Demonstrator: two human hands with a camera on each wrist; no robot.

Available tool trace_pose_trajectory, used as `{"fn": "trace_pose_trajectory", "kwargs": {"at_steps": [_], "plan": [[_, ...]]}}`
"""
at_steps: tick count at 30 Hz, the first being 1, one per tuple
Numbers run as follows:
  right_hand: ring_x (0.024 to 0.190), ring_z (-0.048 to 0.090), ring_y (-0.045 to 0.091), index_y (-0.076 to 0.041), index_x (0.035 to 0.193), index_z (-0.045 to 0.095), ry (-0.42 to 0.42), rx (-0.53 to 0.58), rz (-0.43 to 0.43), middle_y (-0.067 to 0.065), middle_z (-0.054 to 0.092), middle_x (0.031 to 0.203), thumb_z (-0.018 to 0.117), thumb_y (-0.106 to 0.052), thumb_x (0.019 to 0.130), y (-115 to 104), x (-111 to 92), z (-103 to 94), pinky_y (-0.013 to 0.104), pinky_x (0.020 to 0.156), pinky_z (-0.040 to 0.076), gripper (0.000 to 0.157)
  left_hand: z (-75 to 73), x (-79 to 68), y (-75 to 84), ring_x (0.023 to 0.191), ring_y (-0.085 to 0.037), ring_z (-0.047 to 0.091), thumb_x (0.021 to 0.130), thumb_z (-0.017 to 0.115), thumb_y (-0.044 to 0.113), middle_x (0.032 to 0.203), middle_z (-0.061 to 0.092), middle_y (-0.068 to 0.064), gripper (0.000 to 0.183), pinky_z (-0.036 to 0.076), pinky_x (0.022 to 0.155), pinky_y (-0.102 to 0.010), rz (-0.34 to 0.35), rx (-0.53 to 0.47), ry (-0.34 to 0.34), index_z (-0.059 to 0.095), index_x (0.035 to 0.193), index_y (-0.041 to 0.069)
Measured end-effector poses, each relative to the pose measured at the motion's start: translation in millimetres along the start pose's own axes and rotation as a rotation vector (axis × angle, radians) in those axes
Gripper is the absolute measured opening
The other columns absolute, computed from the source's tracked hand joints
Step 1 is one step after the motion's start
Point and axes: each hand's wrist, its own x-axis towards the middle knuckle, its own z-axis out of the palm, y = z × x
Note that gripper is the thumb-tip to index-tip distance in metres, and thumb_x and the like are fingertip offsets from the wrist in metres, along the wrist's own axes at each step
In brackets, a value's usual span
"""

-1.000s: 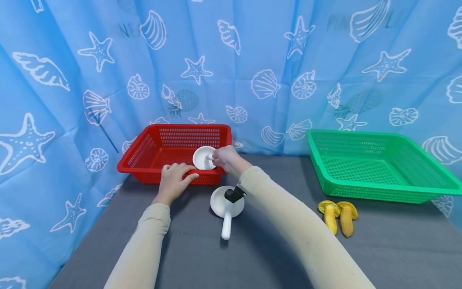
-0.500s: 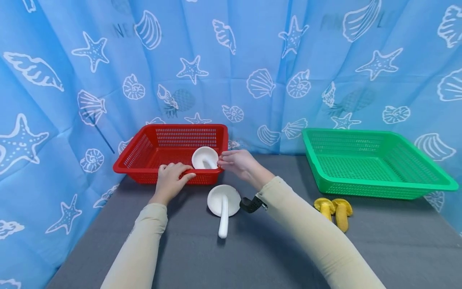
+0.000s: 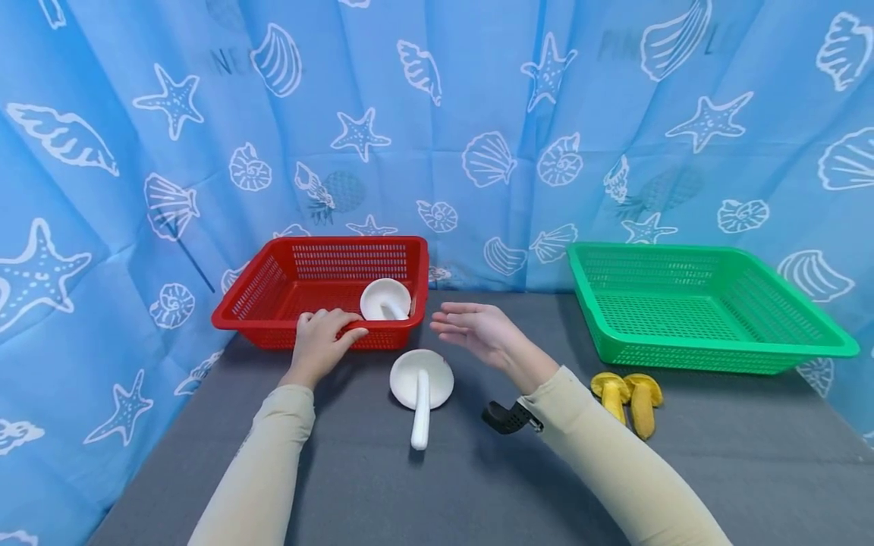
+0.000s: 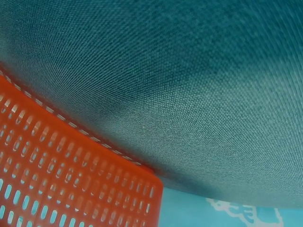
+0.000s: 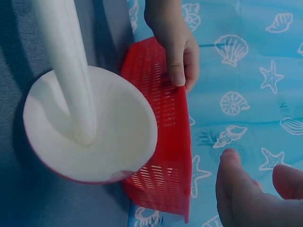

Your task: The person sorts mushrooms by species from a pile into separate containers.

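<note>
My left hand [image 3: 317, 345] grips the front rim of the red basket [image 3: 256, 334], fingers over the edge and thumb along the outside. Inside the basket's front right corner lies a white model mushroom [image 3: 379, 297], partly hidden by the rim. Another white mushroom [image 3: 413, 379] rests on the table in front of the basket, cap underside up, its stem pointing toward me. To the right of the basket hovers my right hand [image 3: 481, 334], fingers extended and holding nothing. The right wrist view shows the table mushroom large beside the basket; the left wrist view shows mostly basket wall and cloth.
A green basket [image 3: 724, 355] stands at the back right. Two yellow mushrooms [image 3: 642, 406] lie in front of it, partly behind my right forearm. A blue curtain [image 3: 451, 114] with sea-shell prints hangs behind the grey table [image 3: 355, 493].
My right hand has let go of the white mushroom in the red basket and drawn back to the right, fingers straightening. My left hand stays on the rim.
</note>
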Motion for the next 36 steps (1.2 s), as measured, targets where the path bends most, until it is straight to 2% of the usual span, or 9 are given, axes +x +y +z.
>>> {"fn": "trace_pose_trajectory", "kwargs": {"at_steps": [10,21,29,36], "plan": [[0.125,0.052,0.034,0.004,0.144,0.038,-0.026,-0.037,-0.007,0.025,0.047,0.141,0.046,-0.005,0.102,8,-15,-14.3,0.044,0.104,0.041,0.044,0.6,0.5,-0.6,0.095,-0.026,0.058,0.085,0.072,0.040,0.107,0.068,-0.007,0.042,0.034,0.097,-0.051,-0.007,-0.006,0.001,0.069,0.117,0.013],[0.119,0.057,0.031,0.006,0.143,0.037,-0.044,-0.016,0.014,0.027,0.046,0.141,0.045,-0.006,0.102,22,-28,-23.6,0.044,0.103,0.041,0.043,-0.4,0.0,0.7,0.097,-0.026,0.057,0.086,0.070,0.041,0.108,0.068,-0.007,0.043,0.033,0.099,-0.052,-0.013,-0.016,-0.015,0.069,0.119,0.013],[0.110,0.063,0.026,0.007,0.140,0.040,-0.039,0.002,0.031,0.027,0.050,0.137,0.044,-0.005,0.102,35,-34,-27.0,0.039,0.095,0.048,0.040,-0.3,-0.5,-0.3,0.096,-0.027,0.057,0.087,0.070,0.041,0.107,0.068,-0.008,0.042,0.033,0.097,-0.051,-0.007,-0.006,-0.007,0.069,0.118,0.013],[0.109,0.062,0.025,0.010,0.142,0.035,-0.070,0.012,0.027,0.029,0.048,0.138,0.044,-0.003,0.102,41,-38,-29.7,0.038,0.093,0.050,0.043,-0.3,0.2,0.6,0.095,-0.026,0.057,0.086,0.070,0.041,0.106,0.068,-0.007,0.042,0.033,0.098,-0.051,-0.003,-0.015,-0.005,0.069,0.118,0.012]]}}
